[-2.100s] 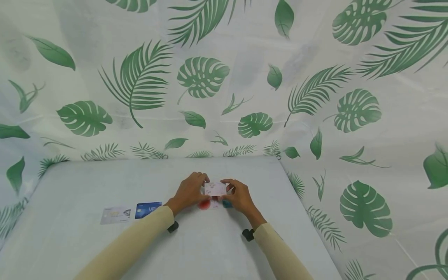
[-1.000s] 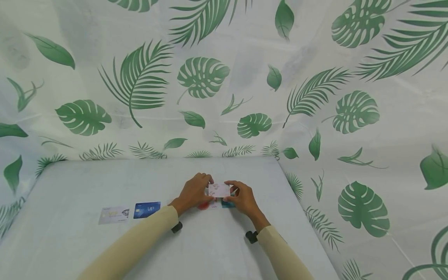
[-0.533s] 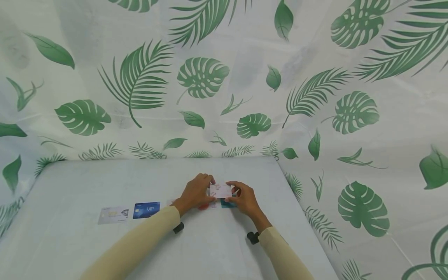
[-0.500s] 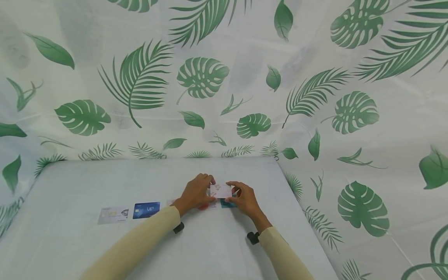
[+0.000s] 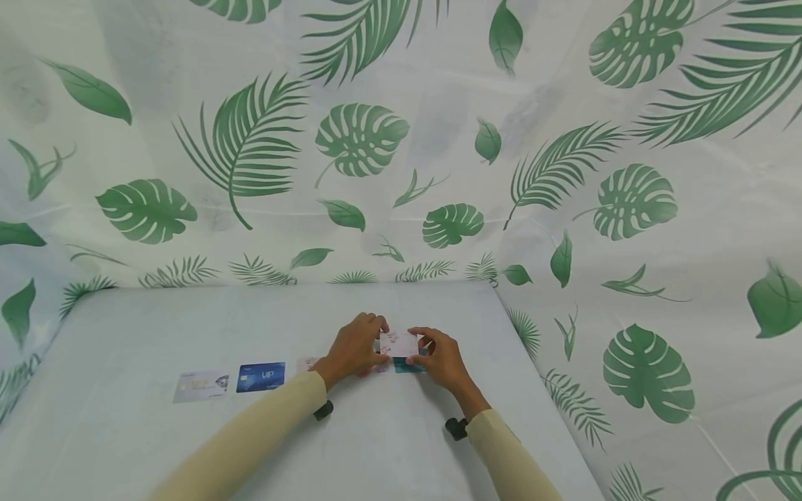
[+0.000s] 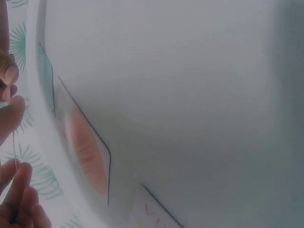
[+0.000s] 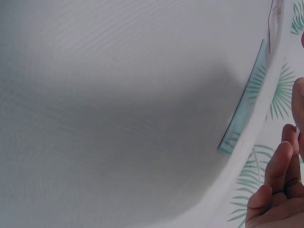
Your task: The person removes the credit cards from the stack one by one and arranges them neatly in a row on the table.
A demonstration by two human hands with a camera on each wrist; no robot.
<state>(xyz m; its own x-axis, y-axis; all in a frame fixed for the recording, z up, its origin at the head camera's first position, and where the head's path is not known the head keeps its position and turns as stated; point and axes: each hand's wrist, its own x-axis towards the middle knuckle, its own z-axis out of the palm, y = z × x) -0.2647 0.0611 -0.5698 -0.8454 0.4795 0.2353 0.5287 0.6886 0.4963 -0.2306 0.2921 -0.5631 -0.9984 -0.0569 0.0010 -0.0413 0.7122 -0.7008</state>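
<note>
A pale card with a pinkish floral print [image 5: 399, 344] is held up above the table between both hands. My left hand [image 5: 356, 348] pinches its left edge between thumb and fingers, and my right hand [image 5: 443, 358] pinches its right edge the same way. In the left wrist view the card shows only as a thin line near the fingertips [image 6: 19, 107]. Under the hands lie a teal card [image 5: 410, 365] and a white card with a red patch [image 6: 88, 154], both partly covered in the head view.
Farther left on the white table [image 5: 250, 452] lie a blue VIP card [image 5: 260, 376] and a silver-grey card [image 5: 202, 386]. A pale pinkish card [image 5: 307, 363] is partly behind the left wrist. Leaf-printed cloth [image 5: 376, 229] rises behind the table and to its right.
Both hands have shifted slightly to the right with the floral card between them. More of the pale pinkish card by the left wrist shows now. The cards on the table stay put.
</note>
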